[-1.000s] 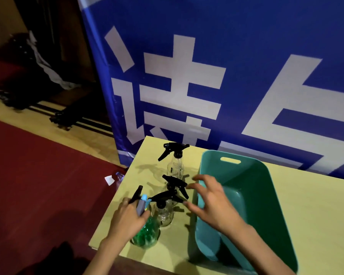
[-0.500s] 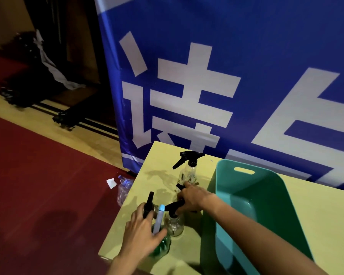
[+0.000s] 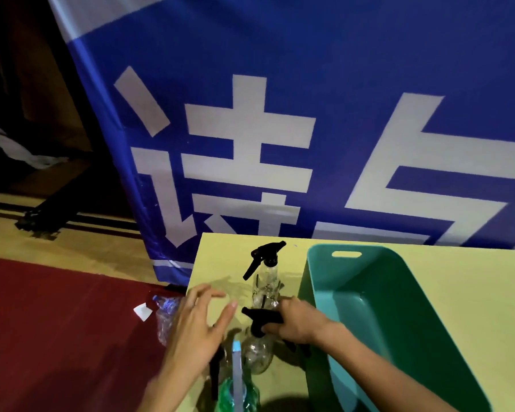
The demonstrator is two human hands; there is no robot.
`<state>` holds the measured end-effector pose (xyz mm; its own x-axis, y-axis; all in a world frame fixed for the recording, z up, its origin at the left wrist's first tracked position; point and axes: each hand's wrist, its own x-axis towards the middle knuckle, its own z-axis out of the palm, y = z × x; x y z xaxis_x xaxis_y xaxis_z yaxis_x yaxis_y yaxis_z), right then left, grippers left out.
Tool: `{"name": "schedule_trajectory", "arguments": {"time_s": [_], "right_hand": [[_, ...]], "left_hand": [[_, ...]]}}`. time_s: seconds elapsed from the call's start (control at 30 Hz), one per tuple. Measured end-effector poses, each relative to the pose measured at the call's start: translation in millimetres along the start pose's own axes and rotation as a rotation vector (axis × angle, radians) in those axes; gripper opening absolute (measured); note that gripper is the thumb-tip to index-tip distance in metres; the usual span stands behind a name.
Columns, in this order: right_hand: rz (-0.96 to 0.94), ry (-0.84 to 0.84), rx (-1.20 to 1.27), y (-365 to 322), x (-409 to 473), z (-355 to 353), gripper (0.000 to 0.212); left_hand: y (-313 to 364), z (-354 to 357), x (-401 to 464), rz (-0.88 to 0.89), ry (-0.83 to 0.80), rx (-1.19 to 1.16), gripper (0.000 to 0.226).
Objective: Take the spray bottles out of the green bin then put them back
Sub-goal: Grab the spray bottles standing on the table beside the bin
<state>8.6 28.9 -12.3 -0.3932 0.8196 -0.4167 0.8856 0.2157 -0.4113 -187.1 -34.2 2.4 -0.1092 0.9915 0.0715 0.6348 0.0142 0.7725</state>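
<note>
Three spray bottles stand on the table (image 3: 470,292), out of the empty green bin (image 3: 399,328): a green one (image 3: 235,394) under the released left hand (image 3: 195,334), a clear one (image 3: 257,352) grasped by the right hand (image 3: 298,324), another (image 3: 266,281) just beyond. Returning them seems to be starting.

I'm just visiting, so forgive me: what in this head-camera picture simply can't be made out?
- Green bottle, head view: its base is cut off by the bottom edge.
- Spray head grasped by the right hand: the fingers cover its back, and which bottle it tops is unclear.
- Green bin: its near end is hidden by the right forearm and the frame edge.
- Crumpled plastic on the floor: partly behind the left hand, too blurred to identify.
</note>
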Motion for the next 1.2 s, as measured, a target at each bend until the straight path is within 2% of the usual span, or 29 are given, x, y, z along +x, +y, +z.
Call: {"name": "schedule_trajectory", "arguments": {"time_s": [0.1, 0.2, 0.23, 0.3, 0.4, 0.6, 0.73, 0.9, 1.03, 1.2], "right_hand": [[-0.012, 0.144, 0.044, -7, -20, -18, 0.032], [-0.010, 0.261, 0.120, -9, -45, -39, 0.032], [-0.020, 0.287, 0.159, -8, -54, -47, 0.031], [-0.058, 0.317, 0.241, -4, -74, -63, 0.029], [-0.127, 0.336, 0.338, 5, -102, -89, 0.022], [-0.171, 0.435, 0.377, 43, -141, -134, 0.015], [-0.170, 0.365, 0.271, 83, -149, -147, 0.005], [-0.206, 0.173, -0.098, 117, -131, -131, 0.020], [-0.278, 0.031, -0.212, 128, -115, -94, 0.025], [-0.420, -0.118, -0.219, 135, -100, -53, 0.027]], "left_hand": [[25, 0, 49, 0.117, -0.003, -0.040, 0.053], [47, 18, 97, 0.143, -0.171, 0.054, 0.065], [53, 27, 110, 0.147, -0.233, 0.099, 0.065], [59, 43, 126, 0.179, -0.309, 0.195, 0.049], [62, 52, 133, 0.234, -0.292, 0.270, 0.026], [93, 18, 131, 0.297, -0.106, 0.244, 0.022], [148, -10, 118, 0.446, 0.063, 0.152, 0.024], [209, 0, 93, 0.616, 0.141, 0.142, 0.026], [222, 44, 82, 0.626, 0.036, 0.146, 0.025], [194, 116, 72, 0.473, -0.229, 0.322, 0.025]]}}
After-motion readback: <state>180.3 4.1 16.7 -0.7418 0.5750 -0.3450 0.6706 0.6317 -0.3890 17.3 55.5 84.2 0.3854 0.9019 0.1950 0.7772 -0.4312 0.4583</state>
